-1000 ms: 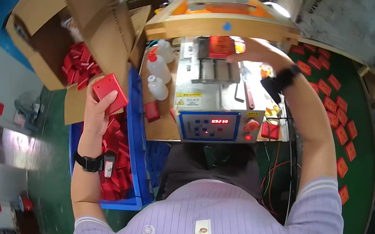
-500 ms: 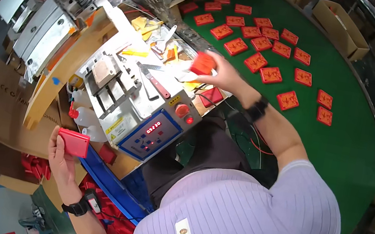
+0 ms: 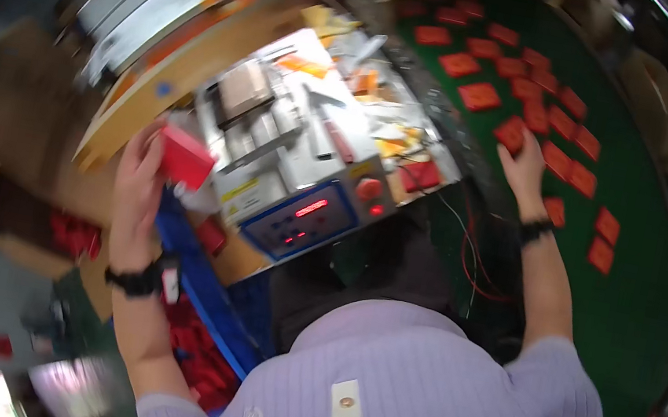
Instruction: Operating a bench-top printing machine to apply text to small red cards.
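Note:
My left hand grips a flat red box by its edge, beside the front left corner of a bench machine with a metal fixture. Out to the right, my right hand has its fingers closed on another red box, over or on the green tabletop. Several more red boxes with markings on top lie around it. Motion blur hides whether the box in my right hand touches the table.
A metal-handled tool and yellow scraps lie on the machine's top. A curved wooden board stands at its left. Below is a blue bin with red pieces inside. Red and white wires hang between machine and green table.
My right hand has swung right with its red box, from above the machine to the green table. My left hand has risen closer to the machine, box still held. The view has turned.

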`<control>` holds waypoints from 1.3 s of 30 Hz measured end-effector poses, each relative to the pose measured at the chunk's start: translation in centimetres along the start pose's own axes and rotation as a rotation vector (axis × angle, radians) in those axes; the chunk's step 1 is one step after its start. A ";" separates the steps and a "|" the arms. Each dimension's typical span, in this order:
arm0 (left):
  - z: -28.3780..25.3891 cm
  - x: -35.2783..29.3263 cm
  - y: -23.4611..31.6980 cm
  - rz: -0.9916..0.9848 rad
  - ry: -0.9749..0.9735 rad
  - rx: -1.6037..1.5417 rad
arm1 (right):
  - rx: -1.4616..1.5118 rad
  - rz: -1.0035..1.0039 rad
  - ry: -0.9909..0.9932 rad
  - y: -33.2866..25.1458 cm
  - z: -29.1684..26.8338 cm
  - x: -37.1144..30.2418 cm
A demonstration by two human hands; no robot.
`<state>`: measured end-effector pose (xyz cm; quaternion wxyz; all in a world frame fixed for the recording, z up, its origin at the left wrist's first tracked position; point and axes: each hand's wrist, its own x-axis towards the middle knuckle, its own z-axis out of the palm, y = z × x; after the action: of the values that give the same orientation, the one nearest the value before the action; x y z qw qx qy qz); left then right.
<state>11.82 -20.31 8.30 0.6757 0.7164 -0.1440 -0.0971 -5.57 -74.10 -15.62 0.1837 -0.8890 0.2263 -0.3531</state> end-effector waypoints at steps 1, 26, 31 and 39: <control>-0.4 0.8 -0.3 -0.014 -0.018 0.024 | 0.083 0.061 -0.147 -1.2 -0.6 -1.5; 8.0 1.8 -3.9 0.796 -0.597 0.692 | 0.611 0.154 -0.490 -10.7 -6.0 0.9; 3.8 -9.9 -0.8 0.341 -0.736 0.381 | 0.611 0.045 -0.609 -13.8 -3.8 1.7; -12.4 -17.6 -4.1 -0.066 0.500 0.384 | 0.717 0.024 -0.700 -12.6 -0.9 3.0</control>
<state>-0.32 -2.53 4.11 0.5391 0.8368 0.0343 0.0890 -0.79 -65.43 -7.27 0.5467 -0.8324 0.0257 -0.0871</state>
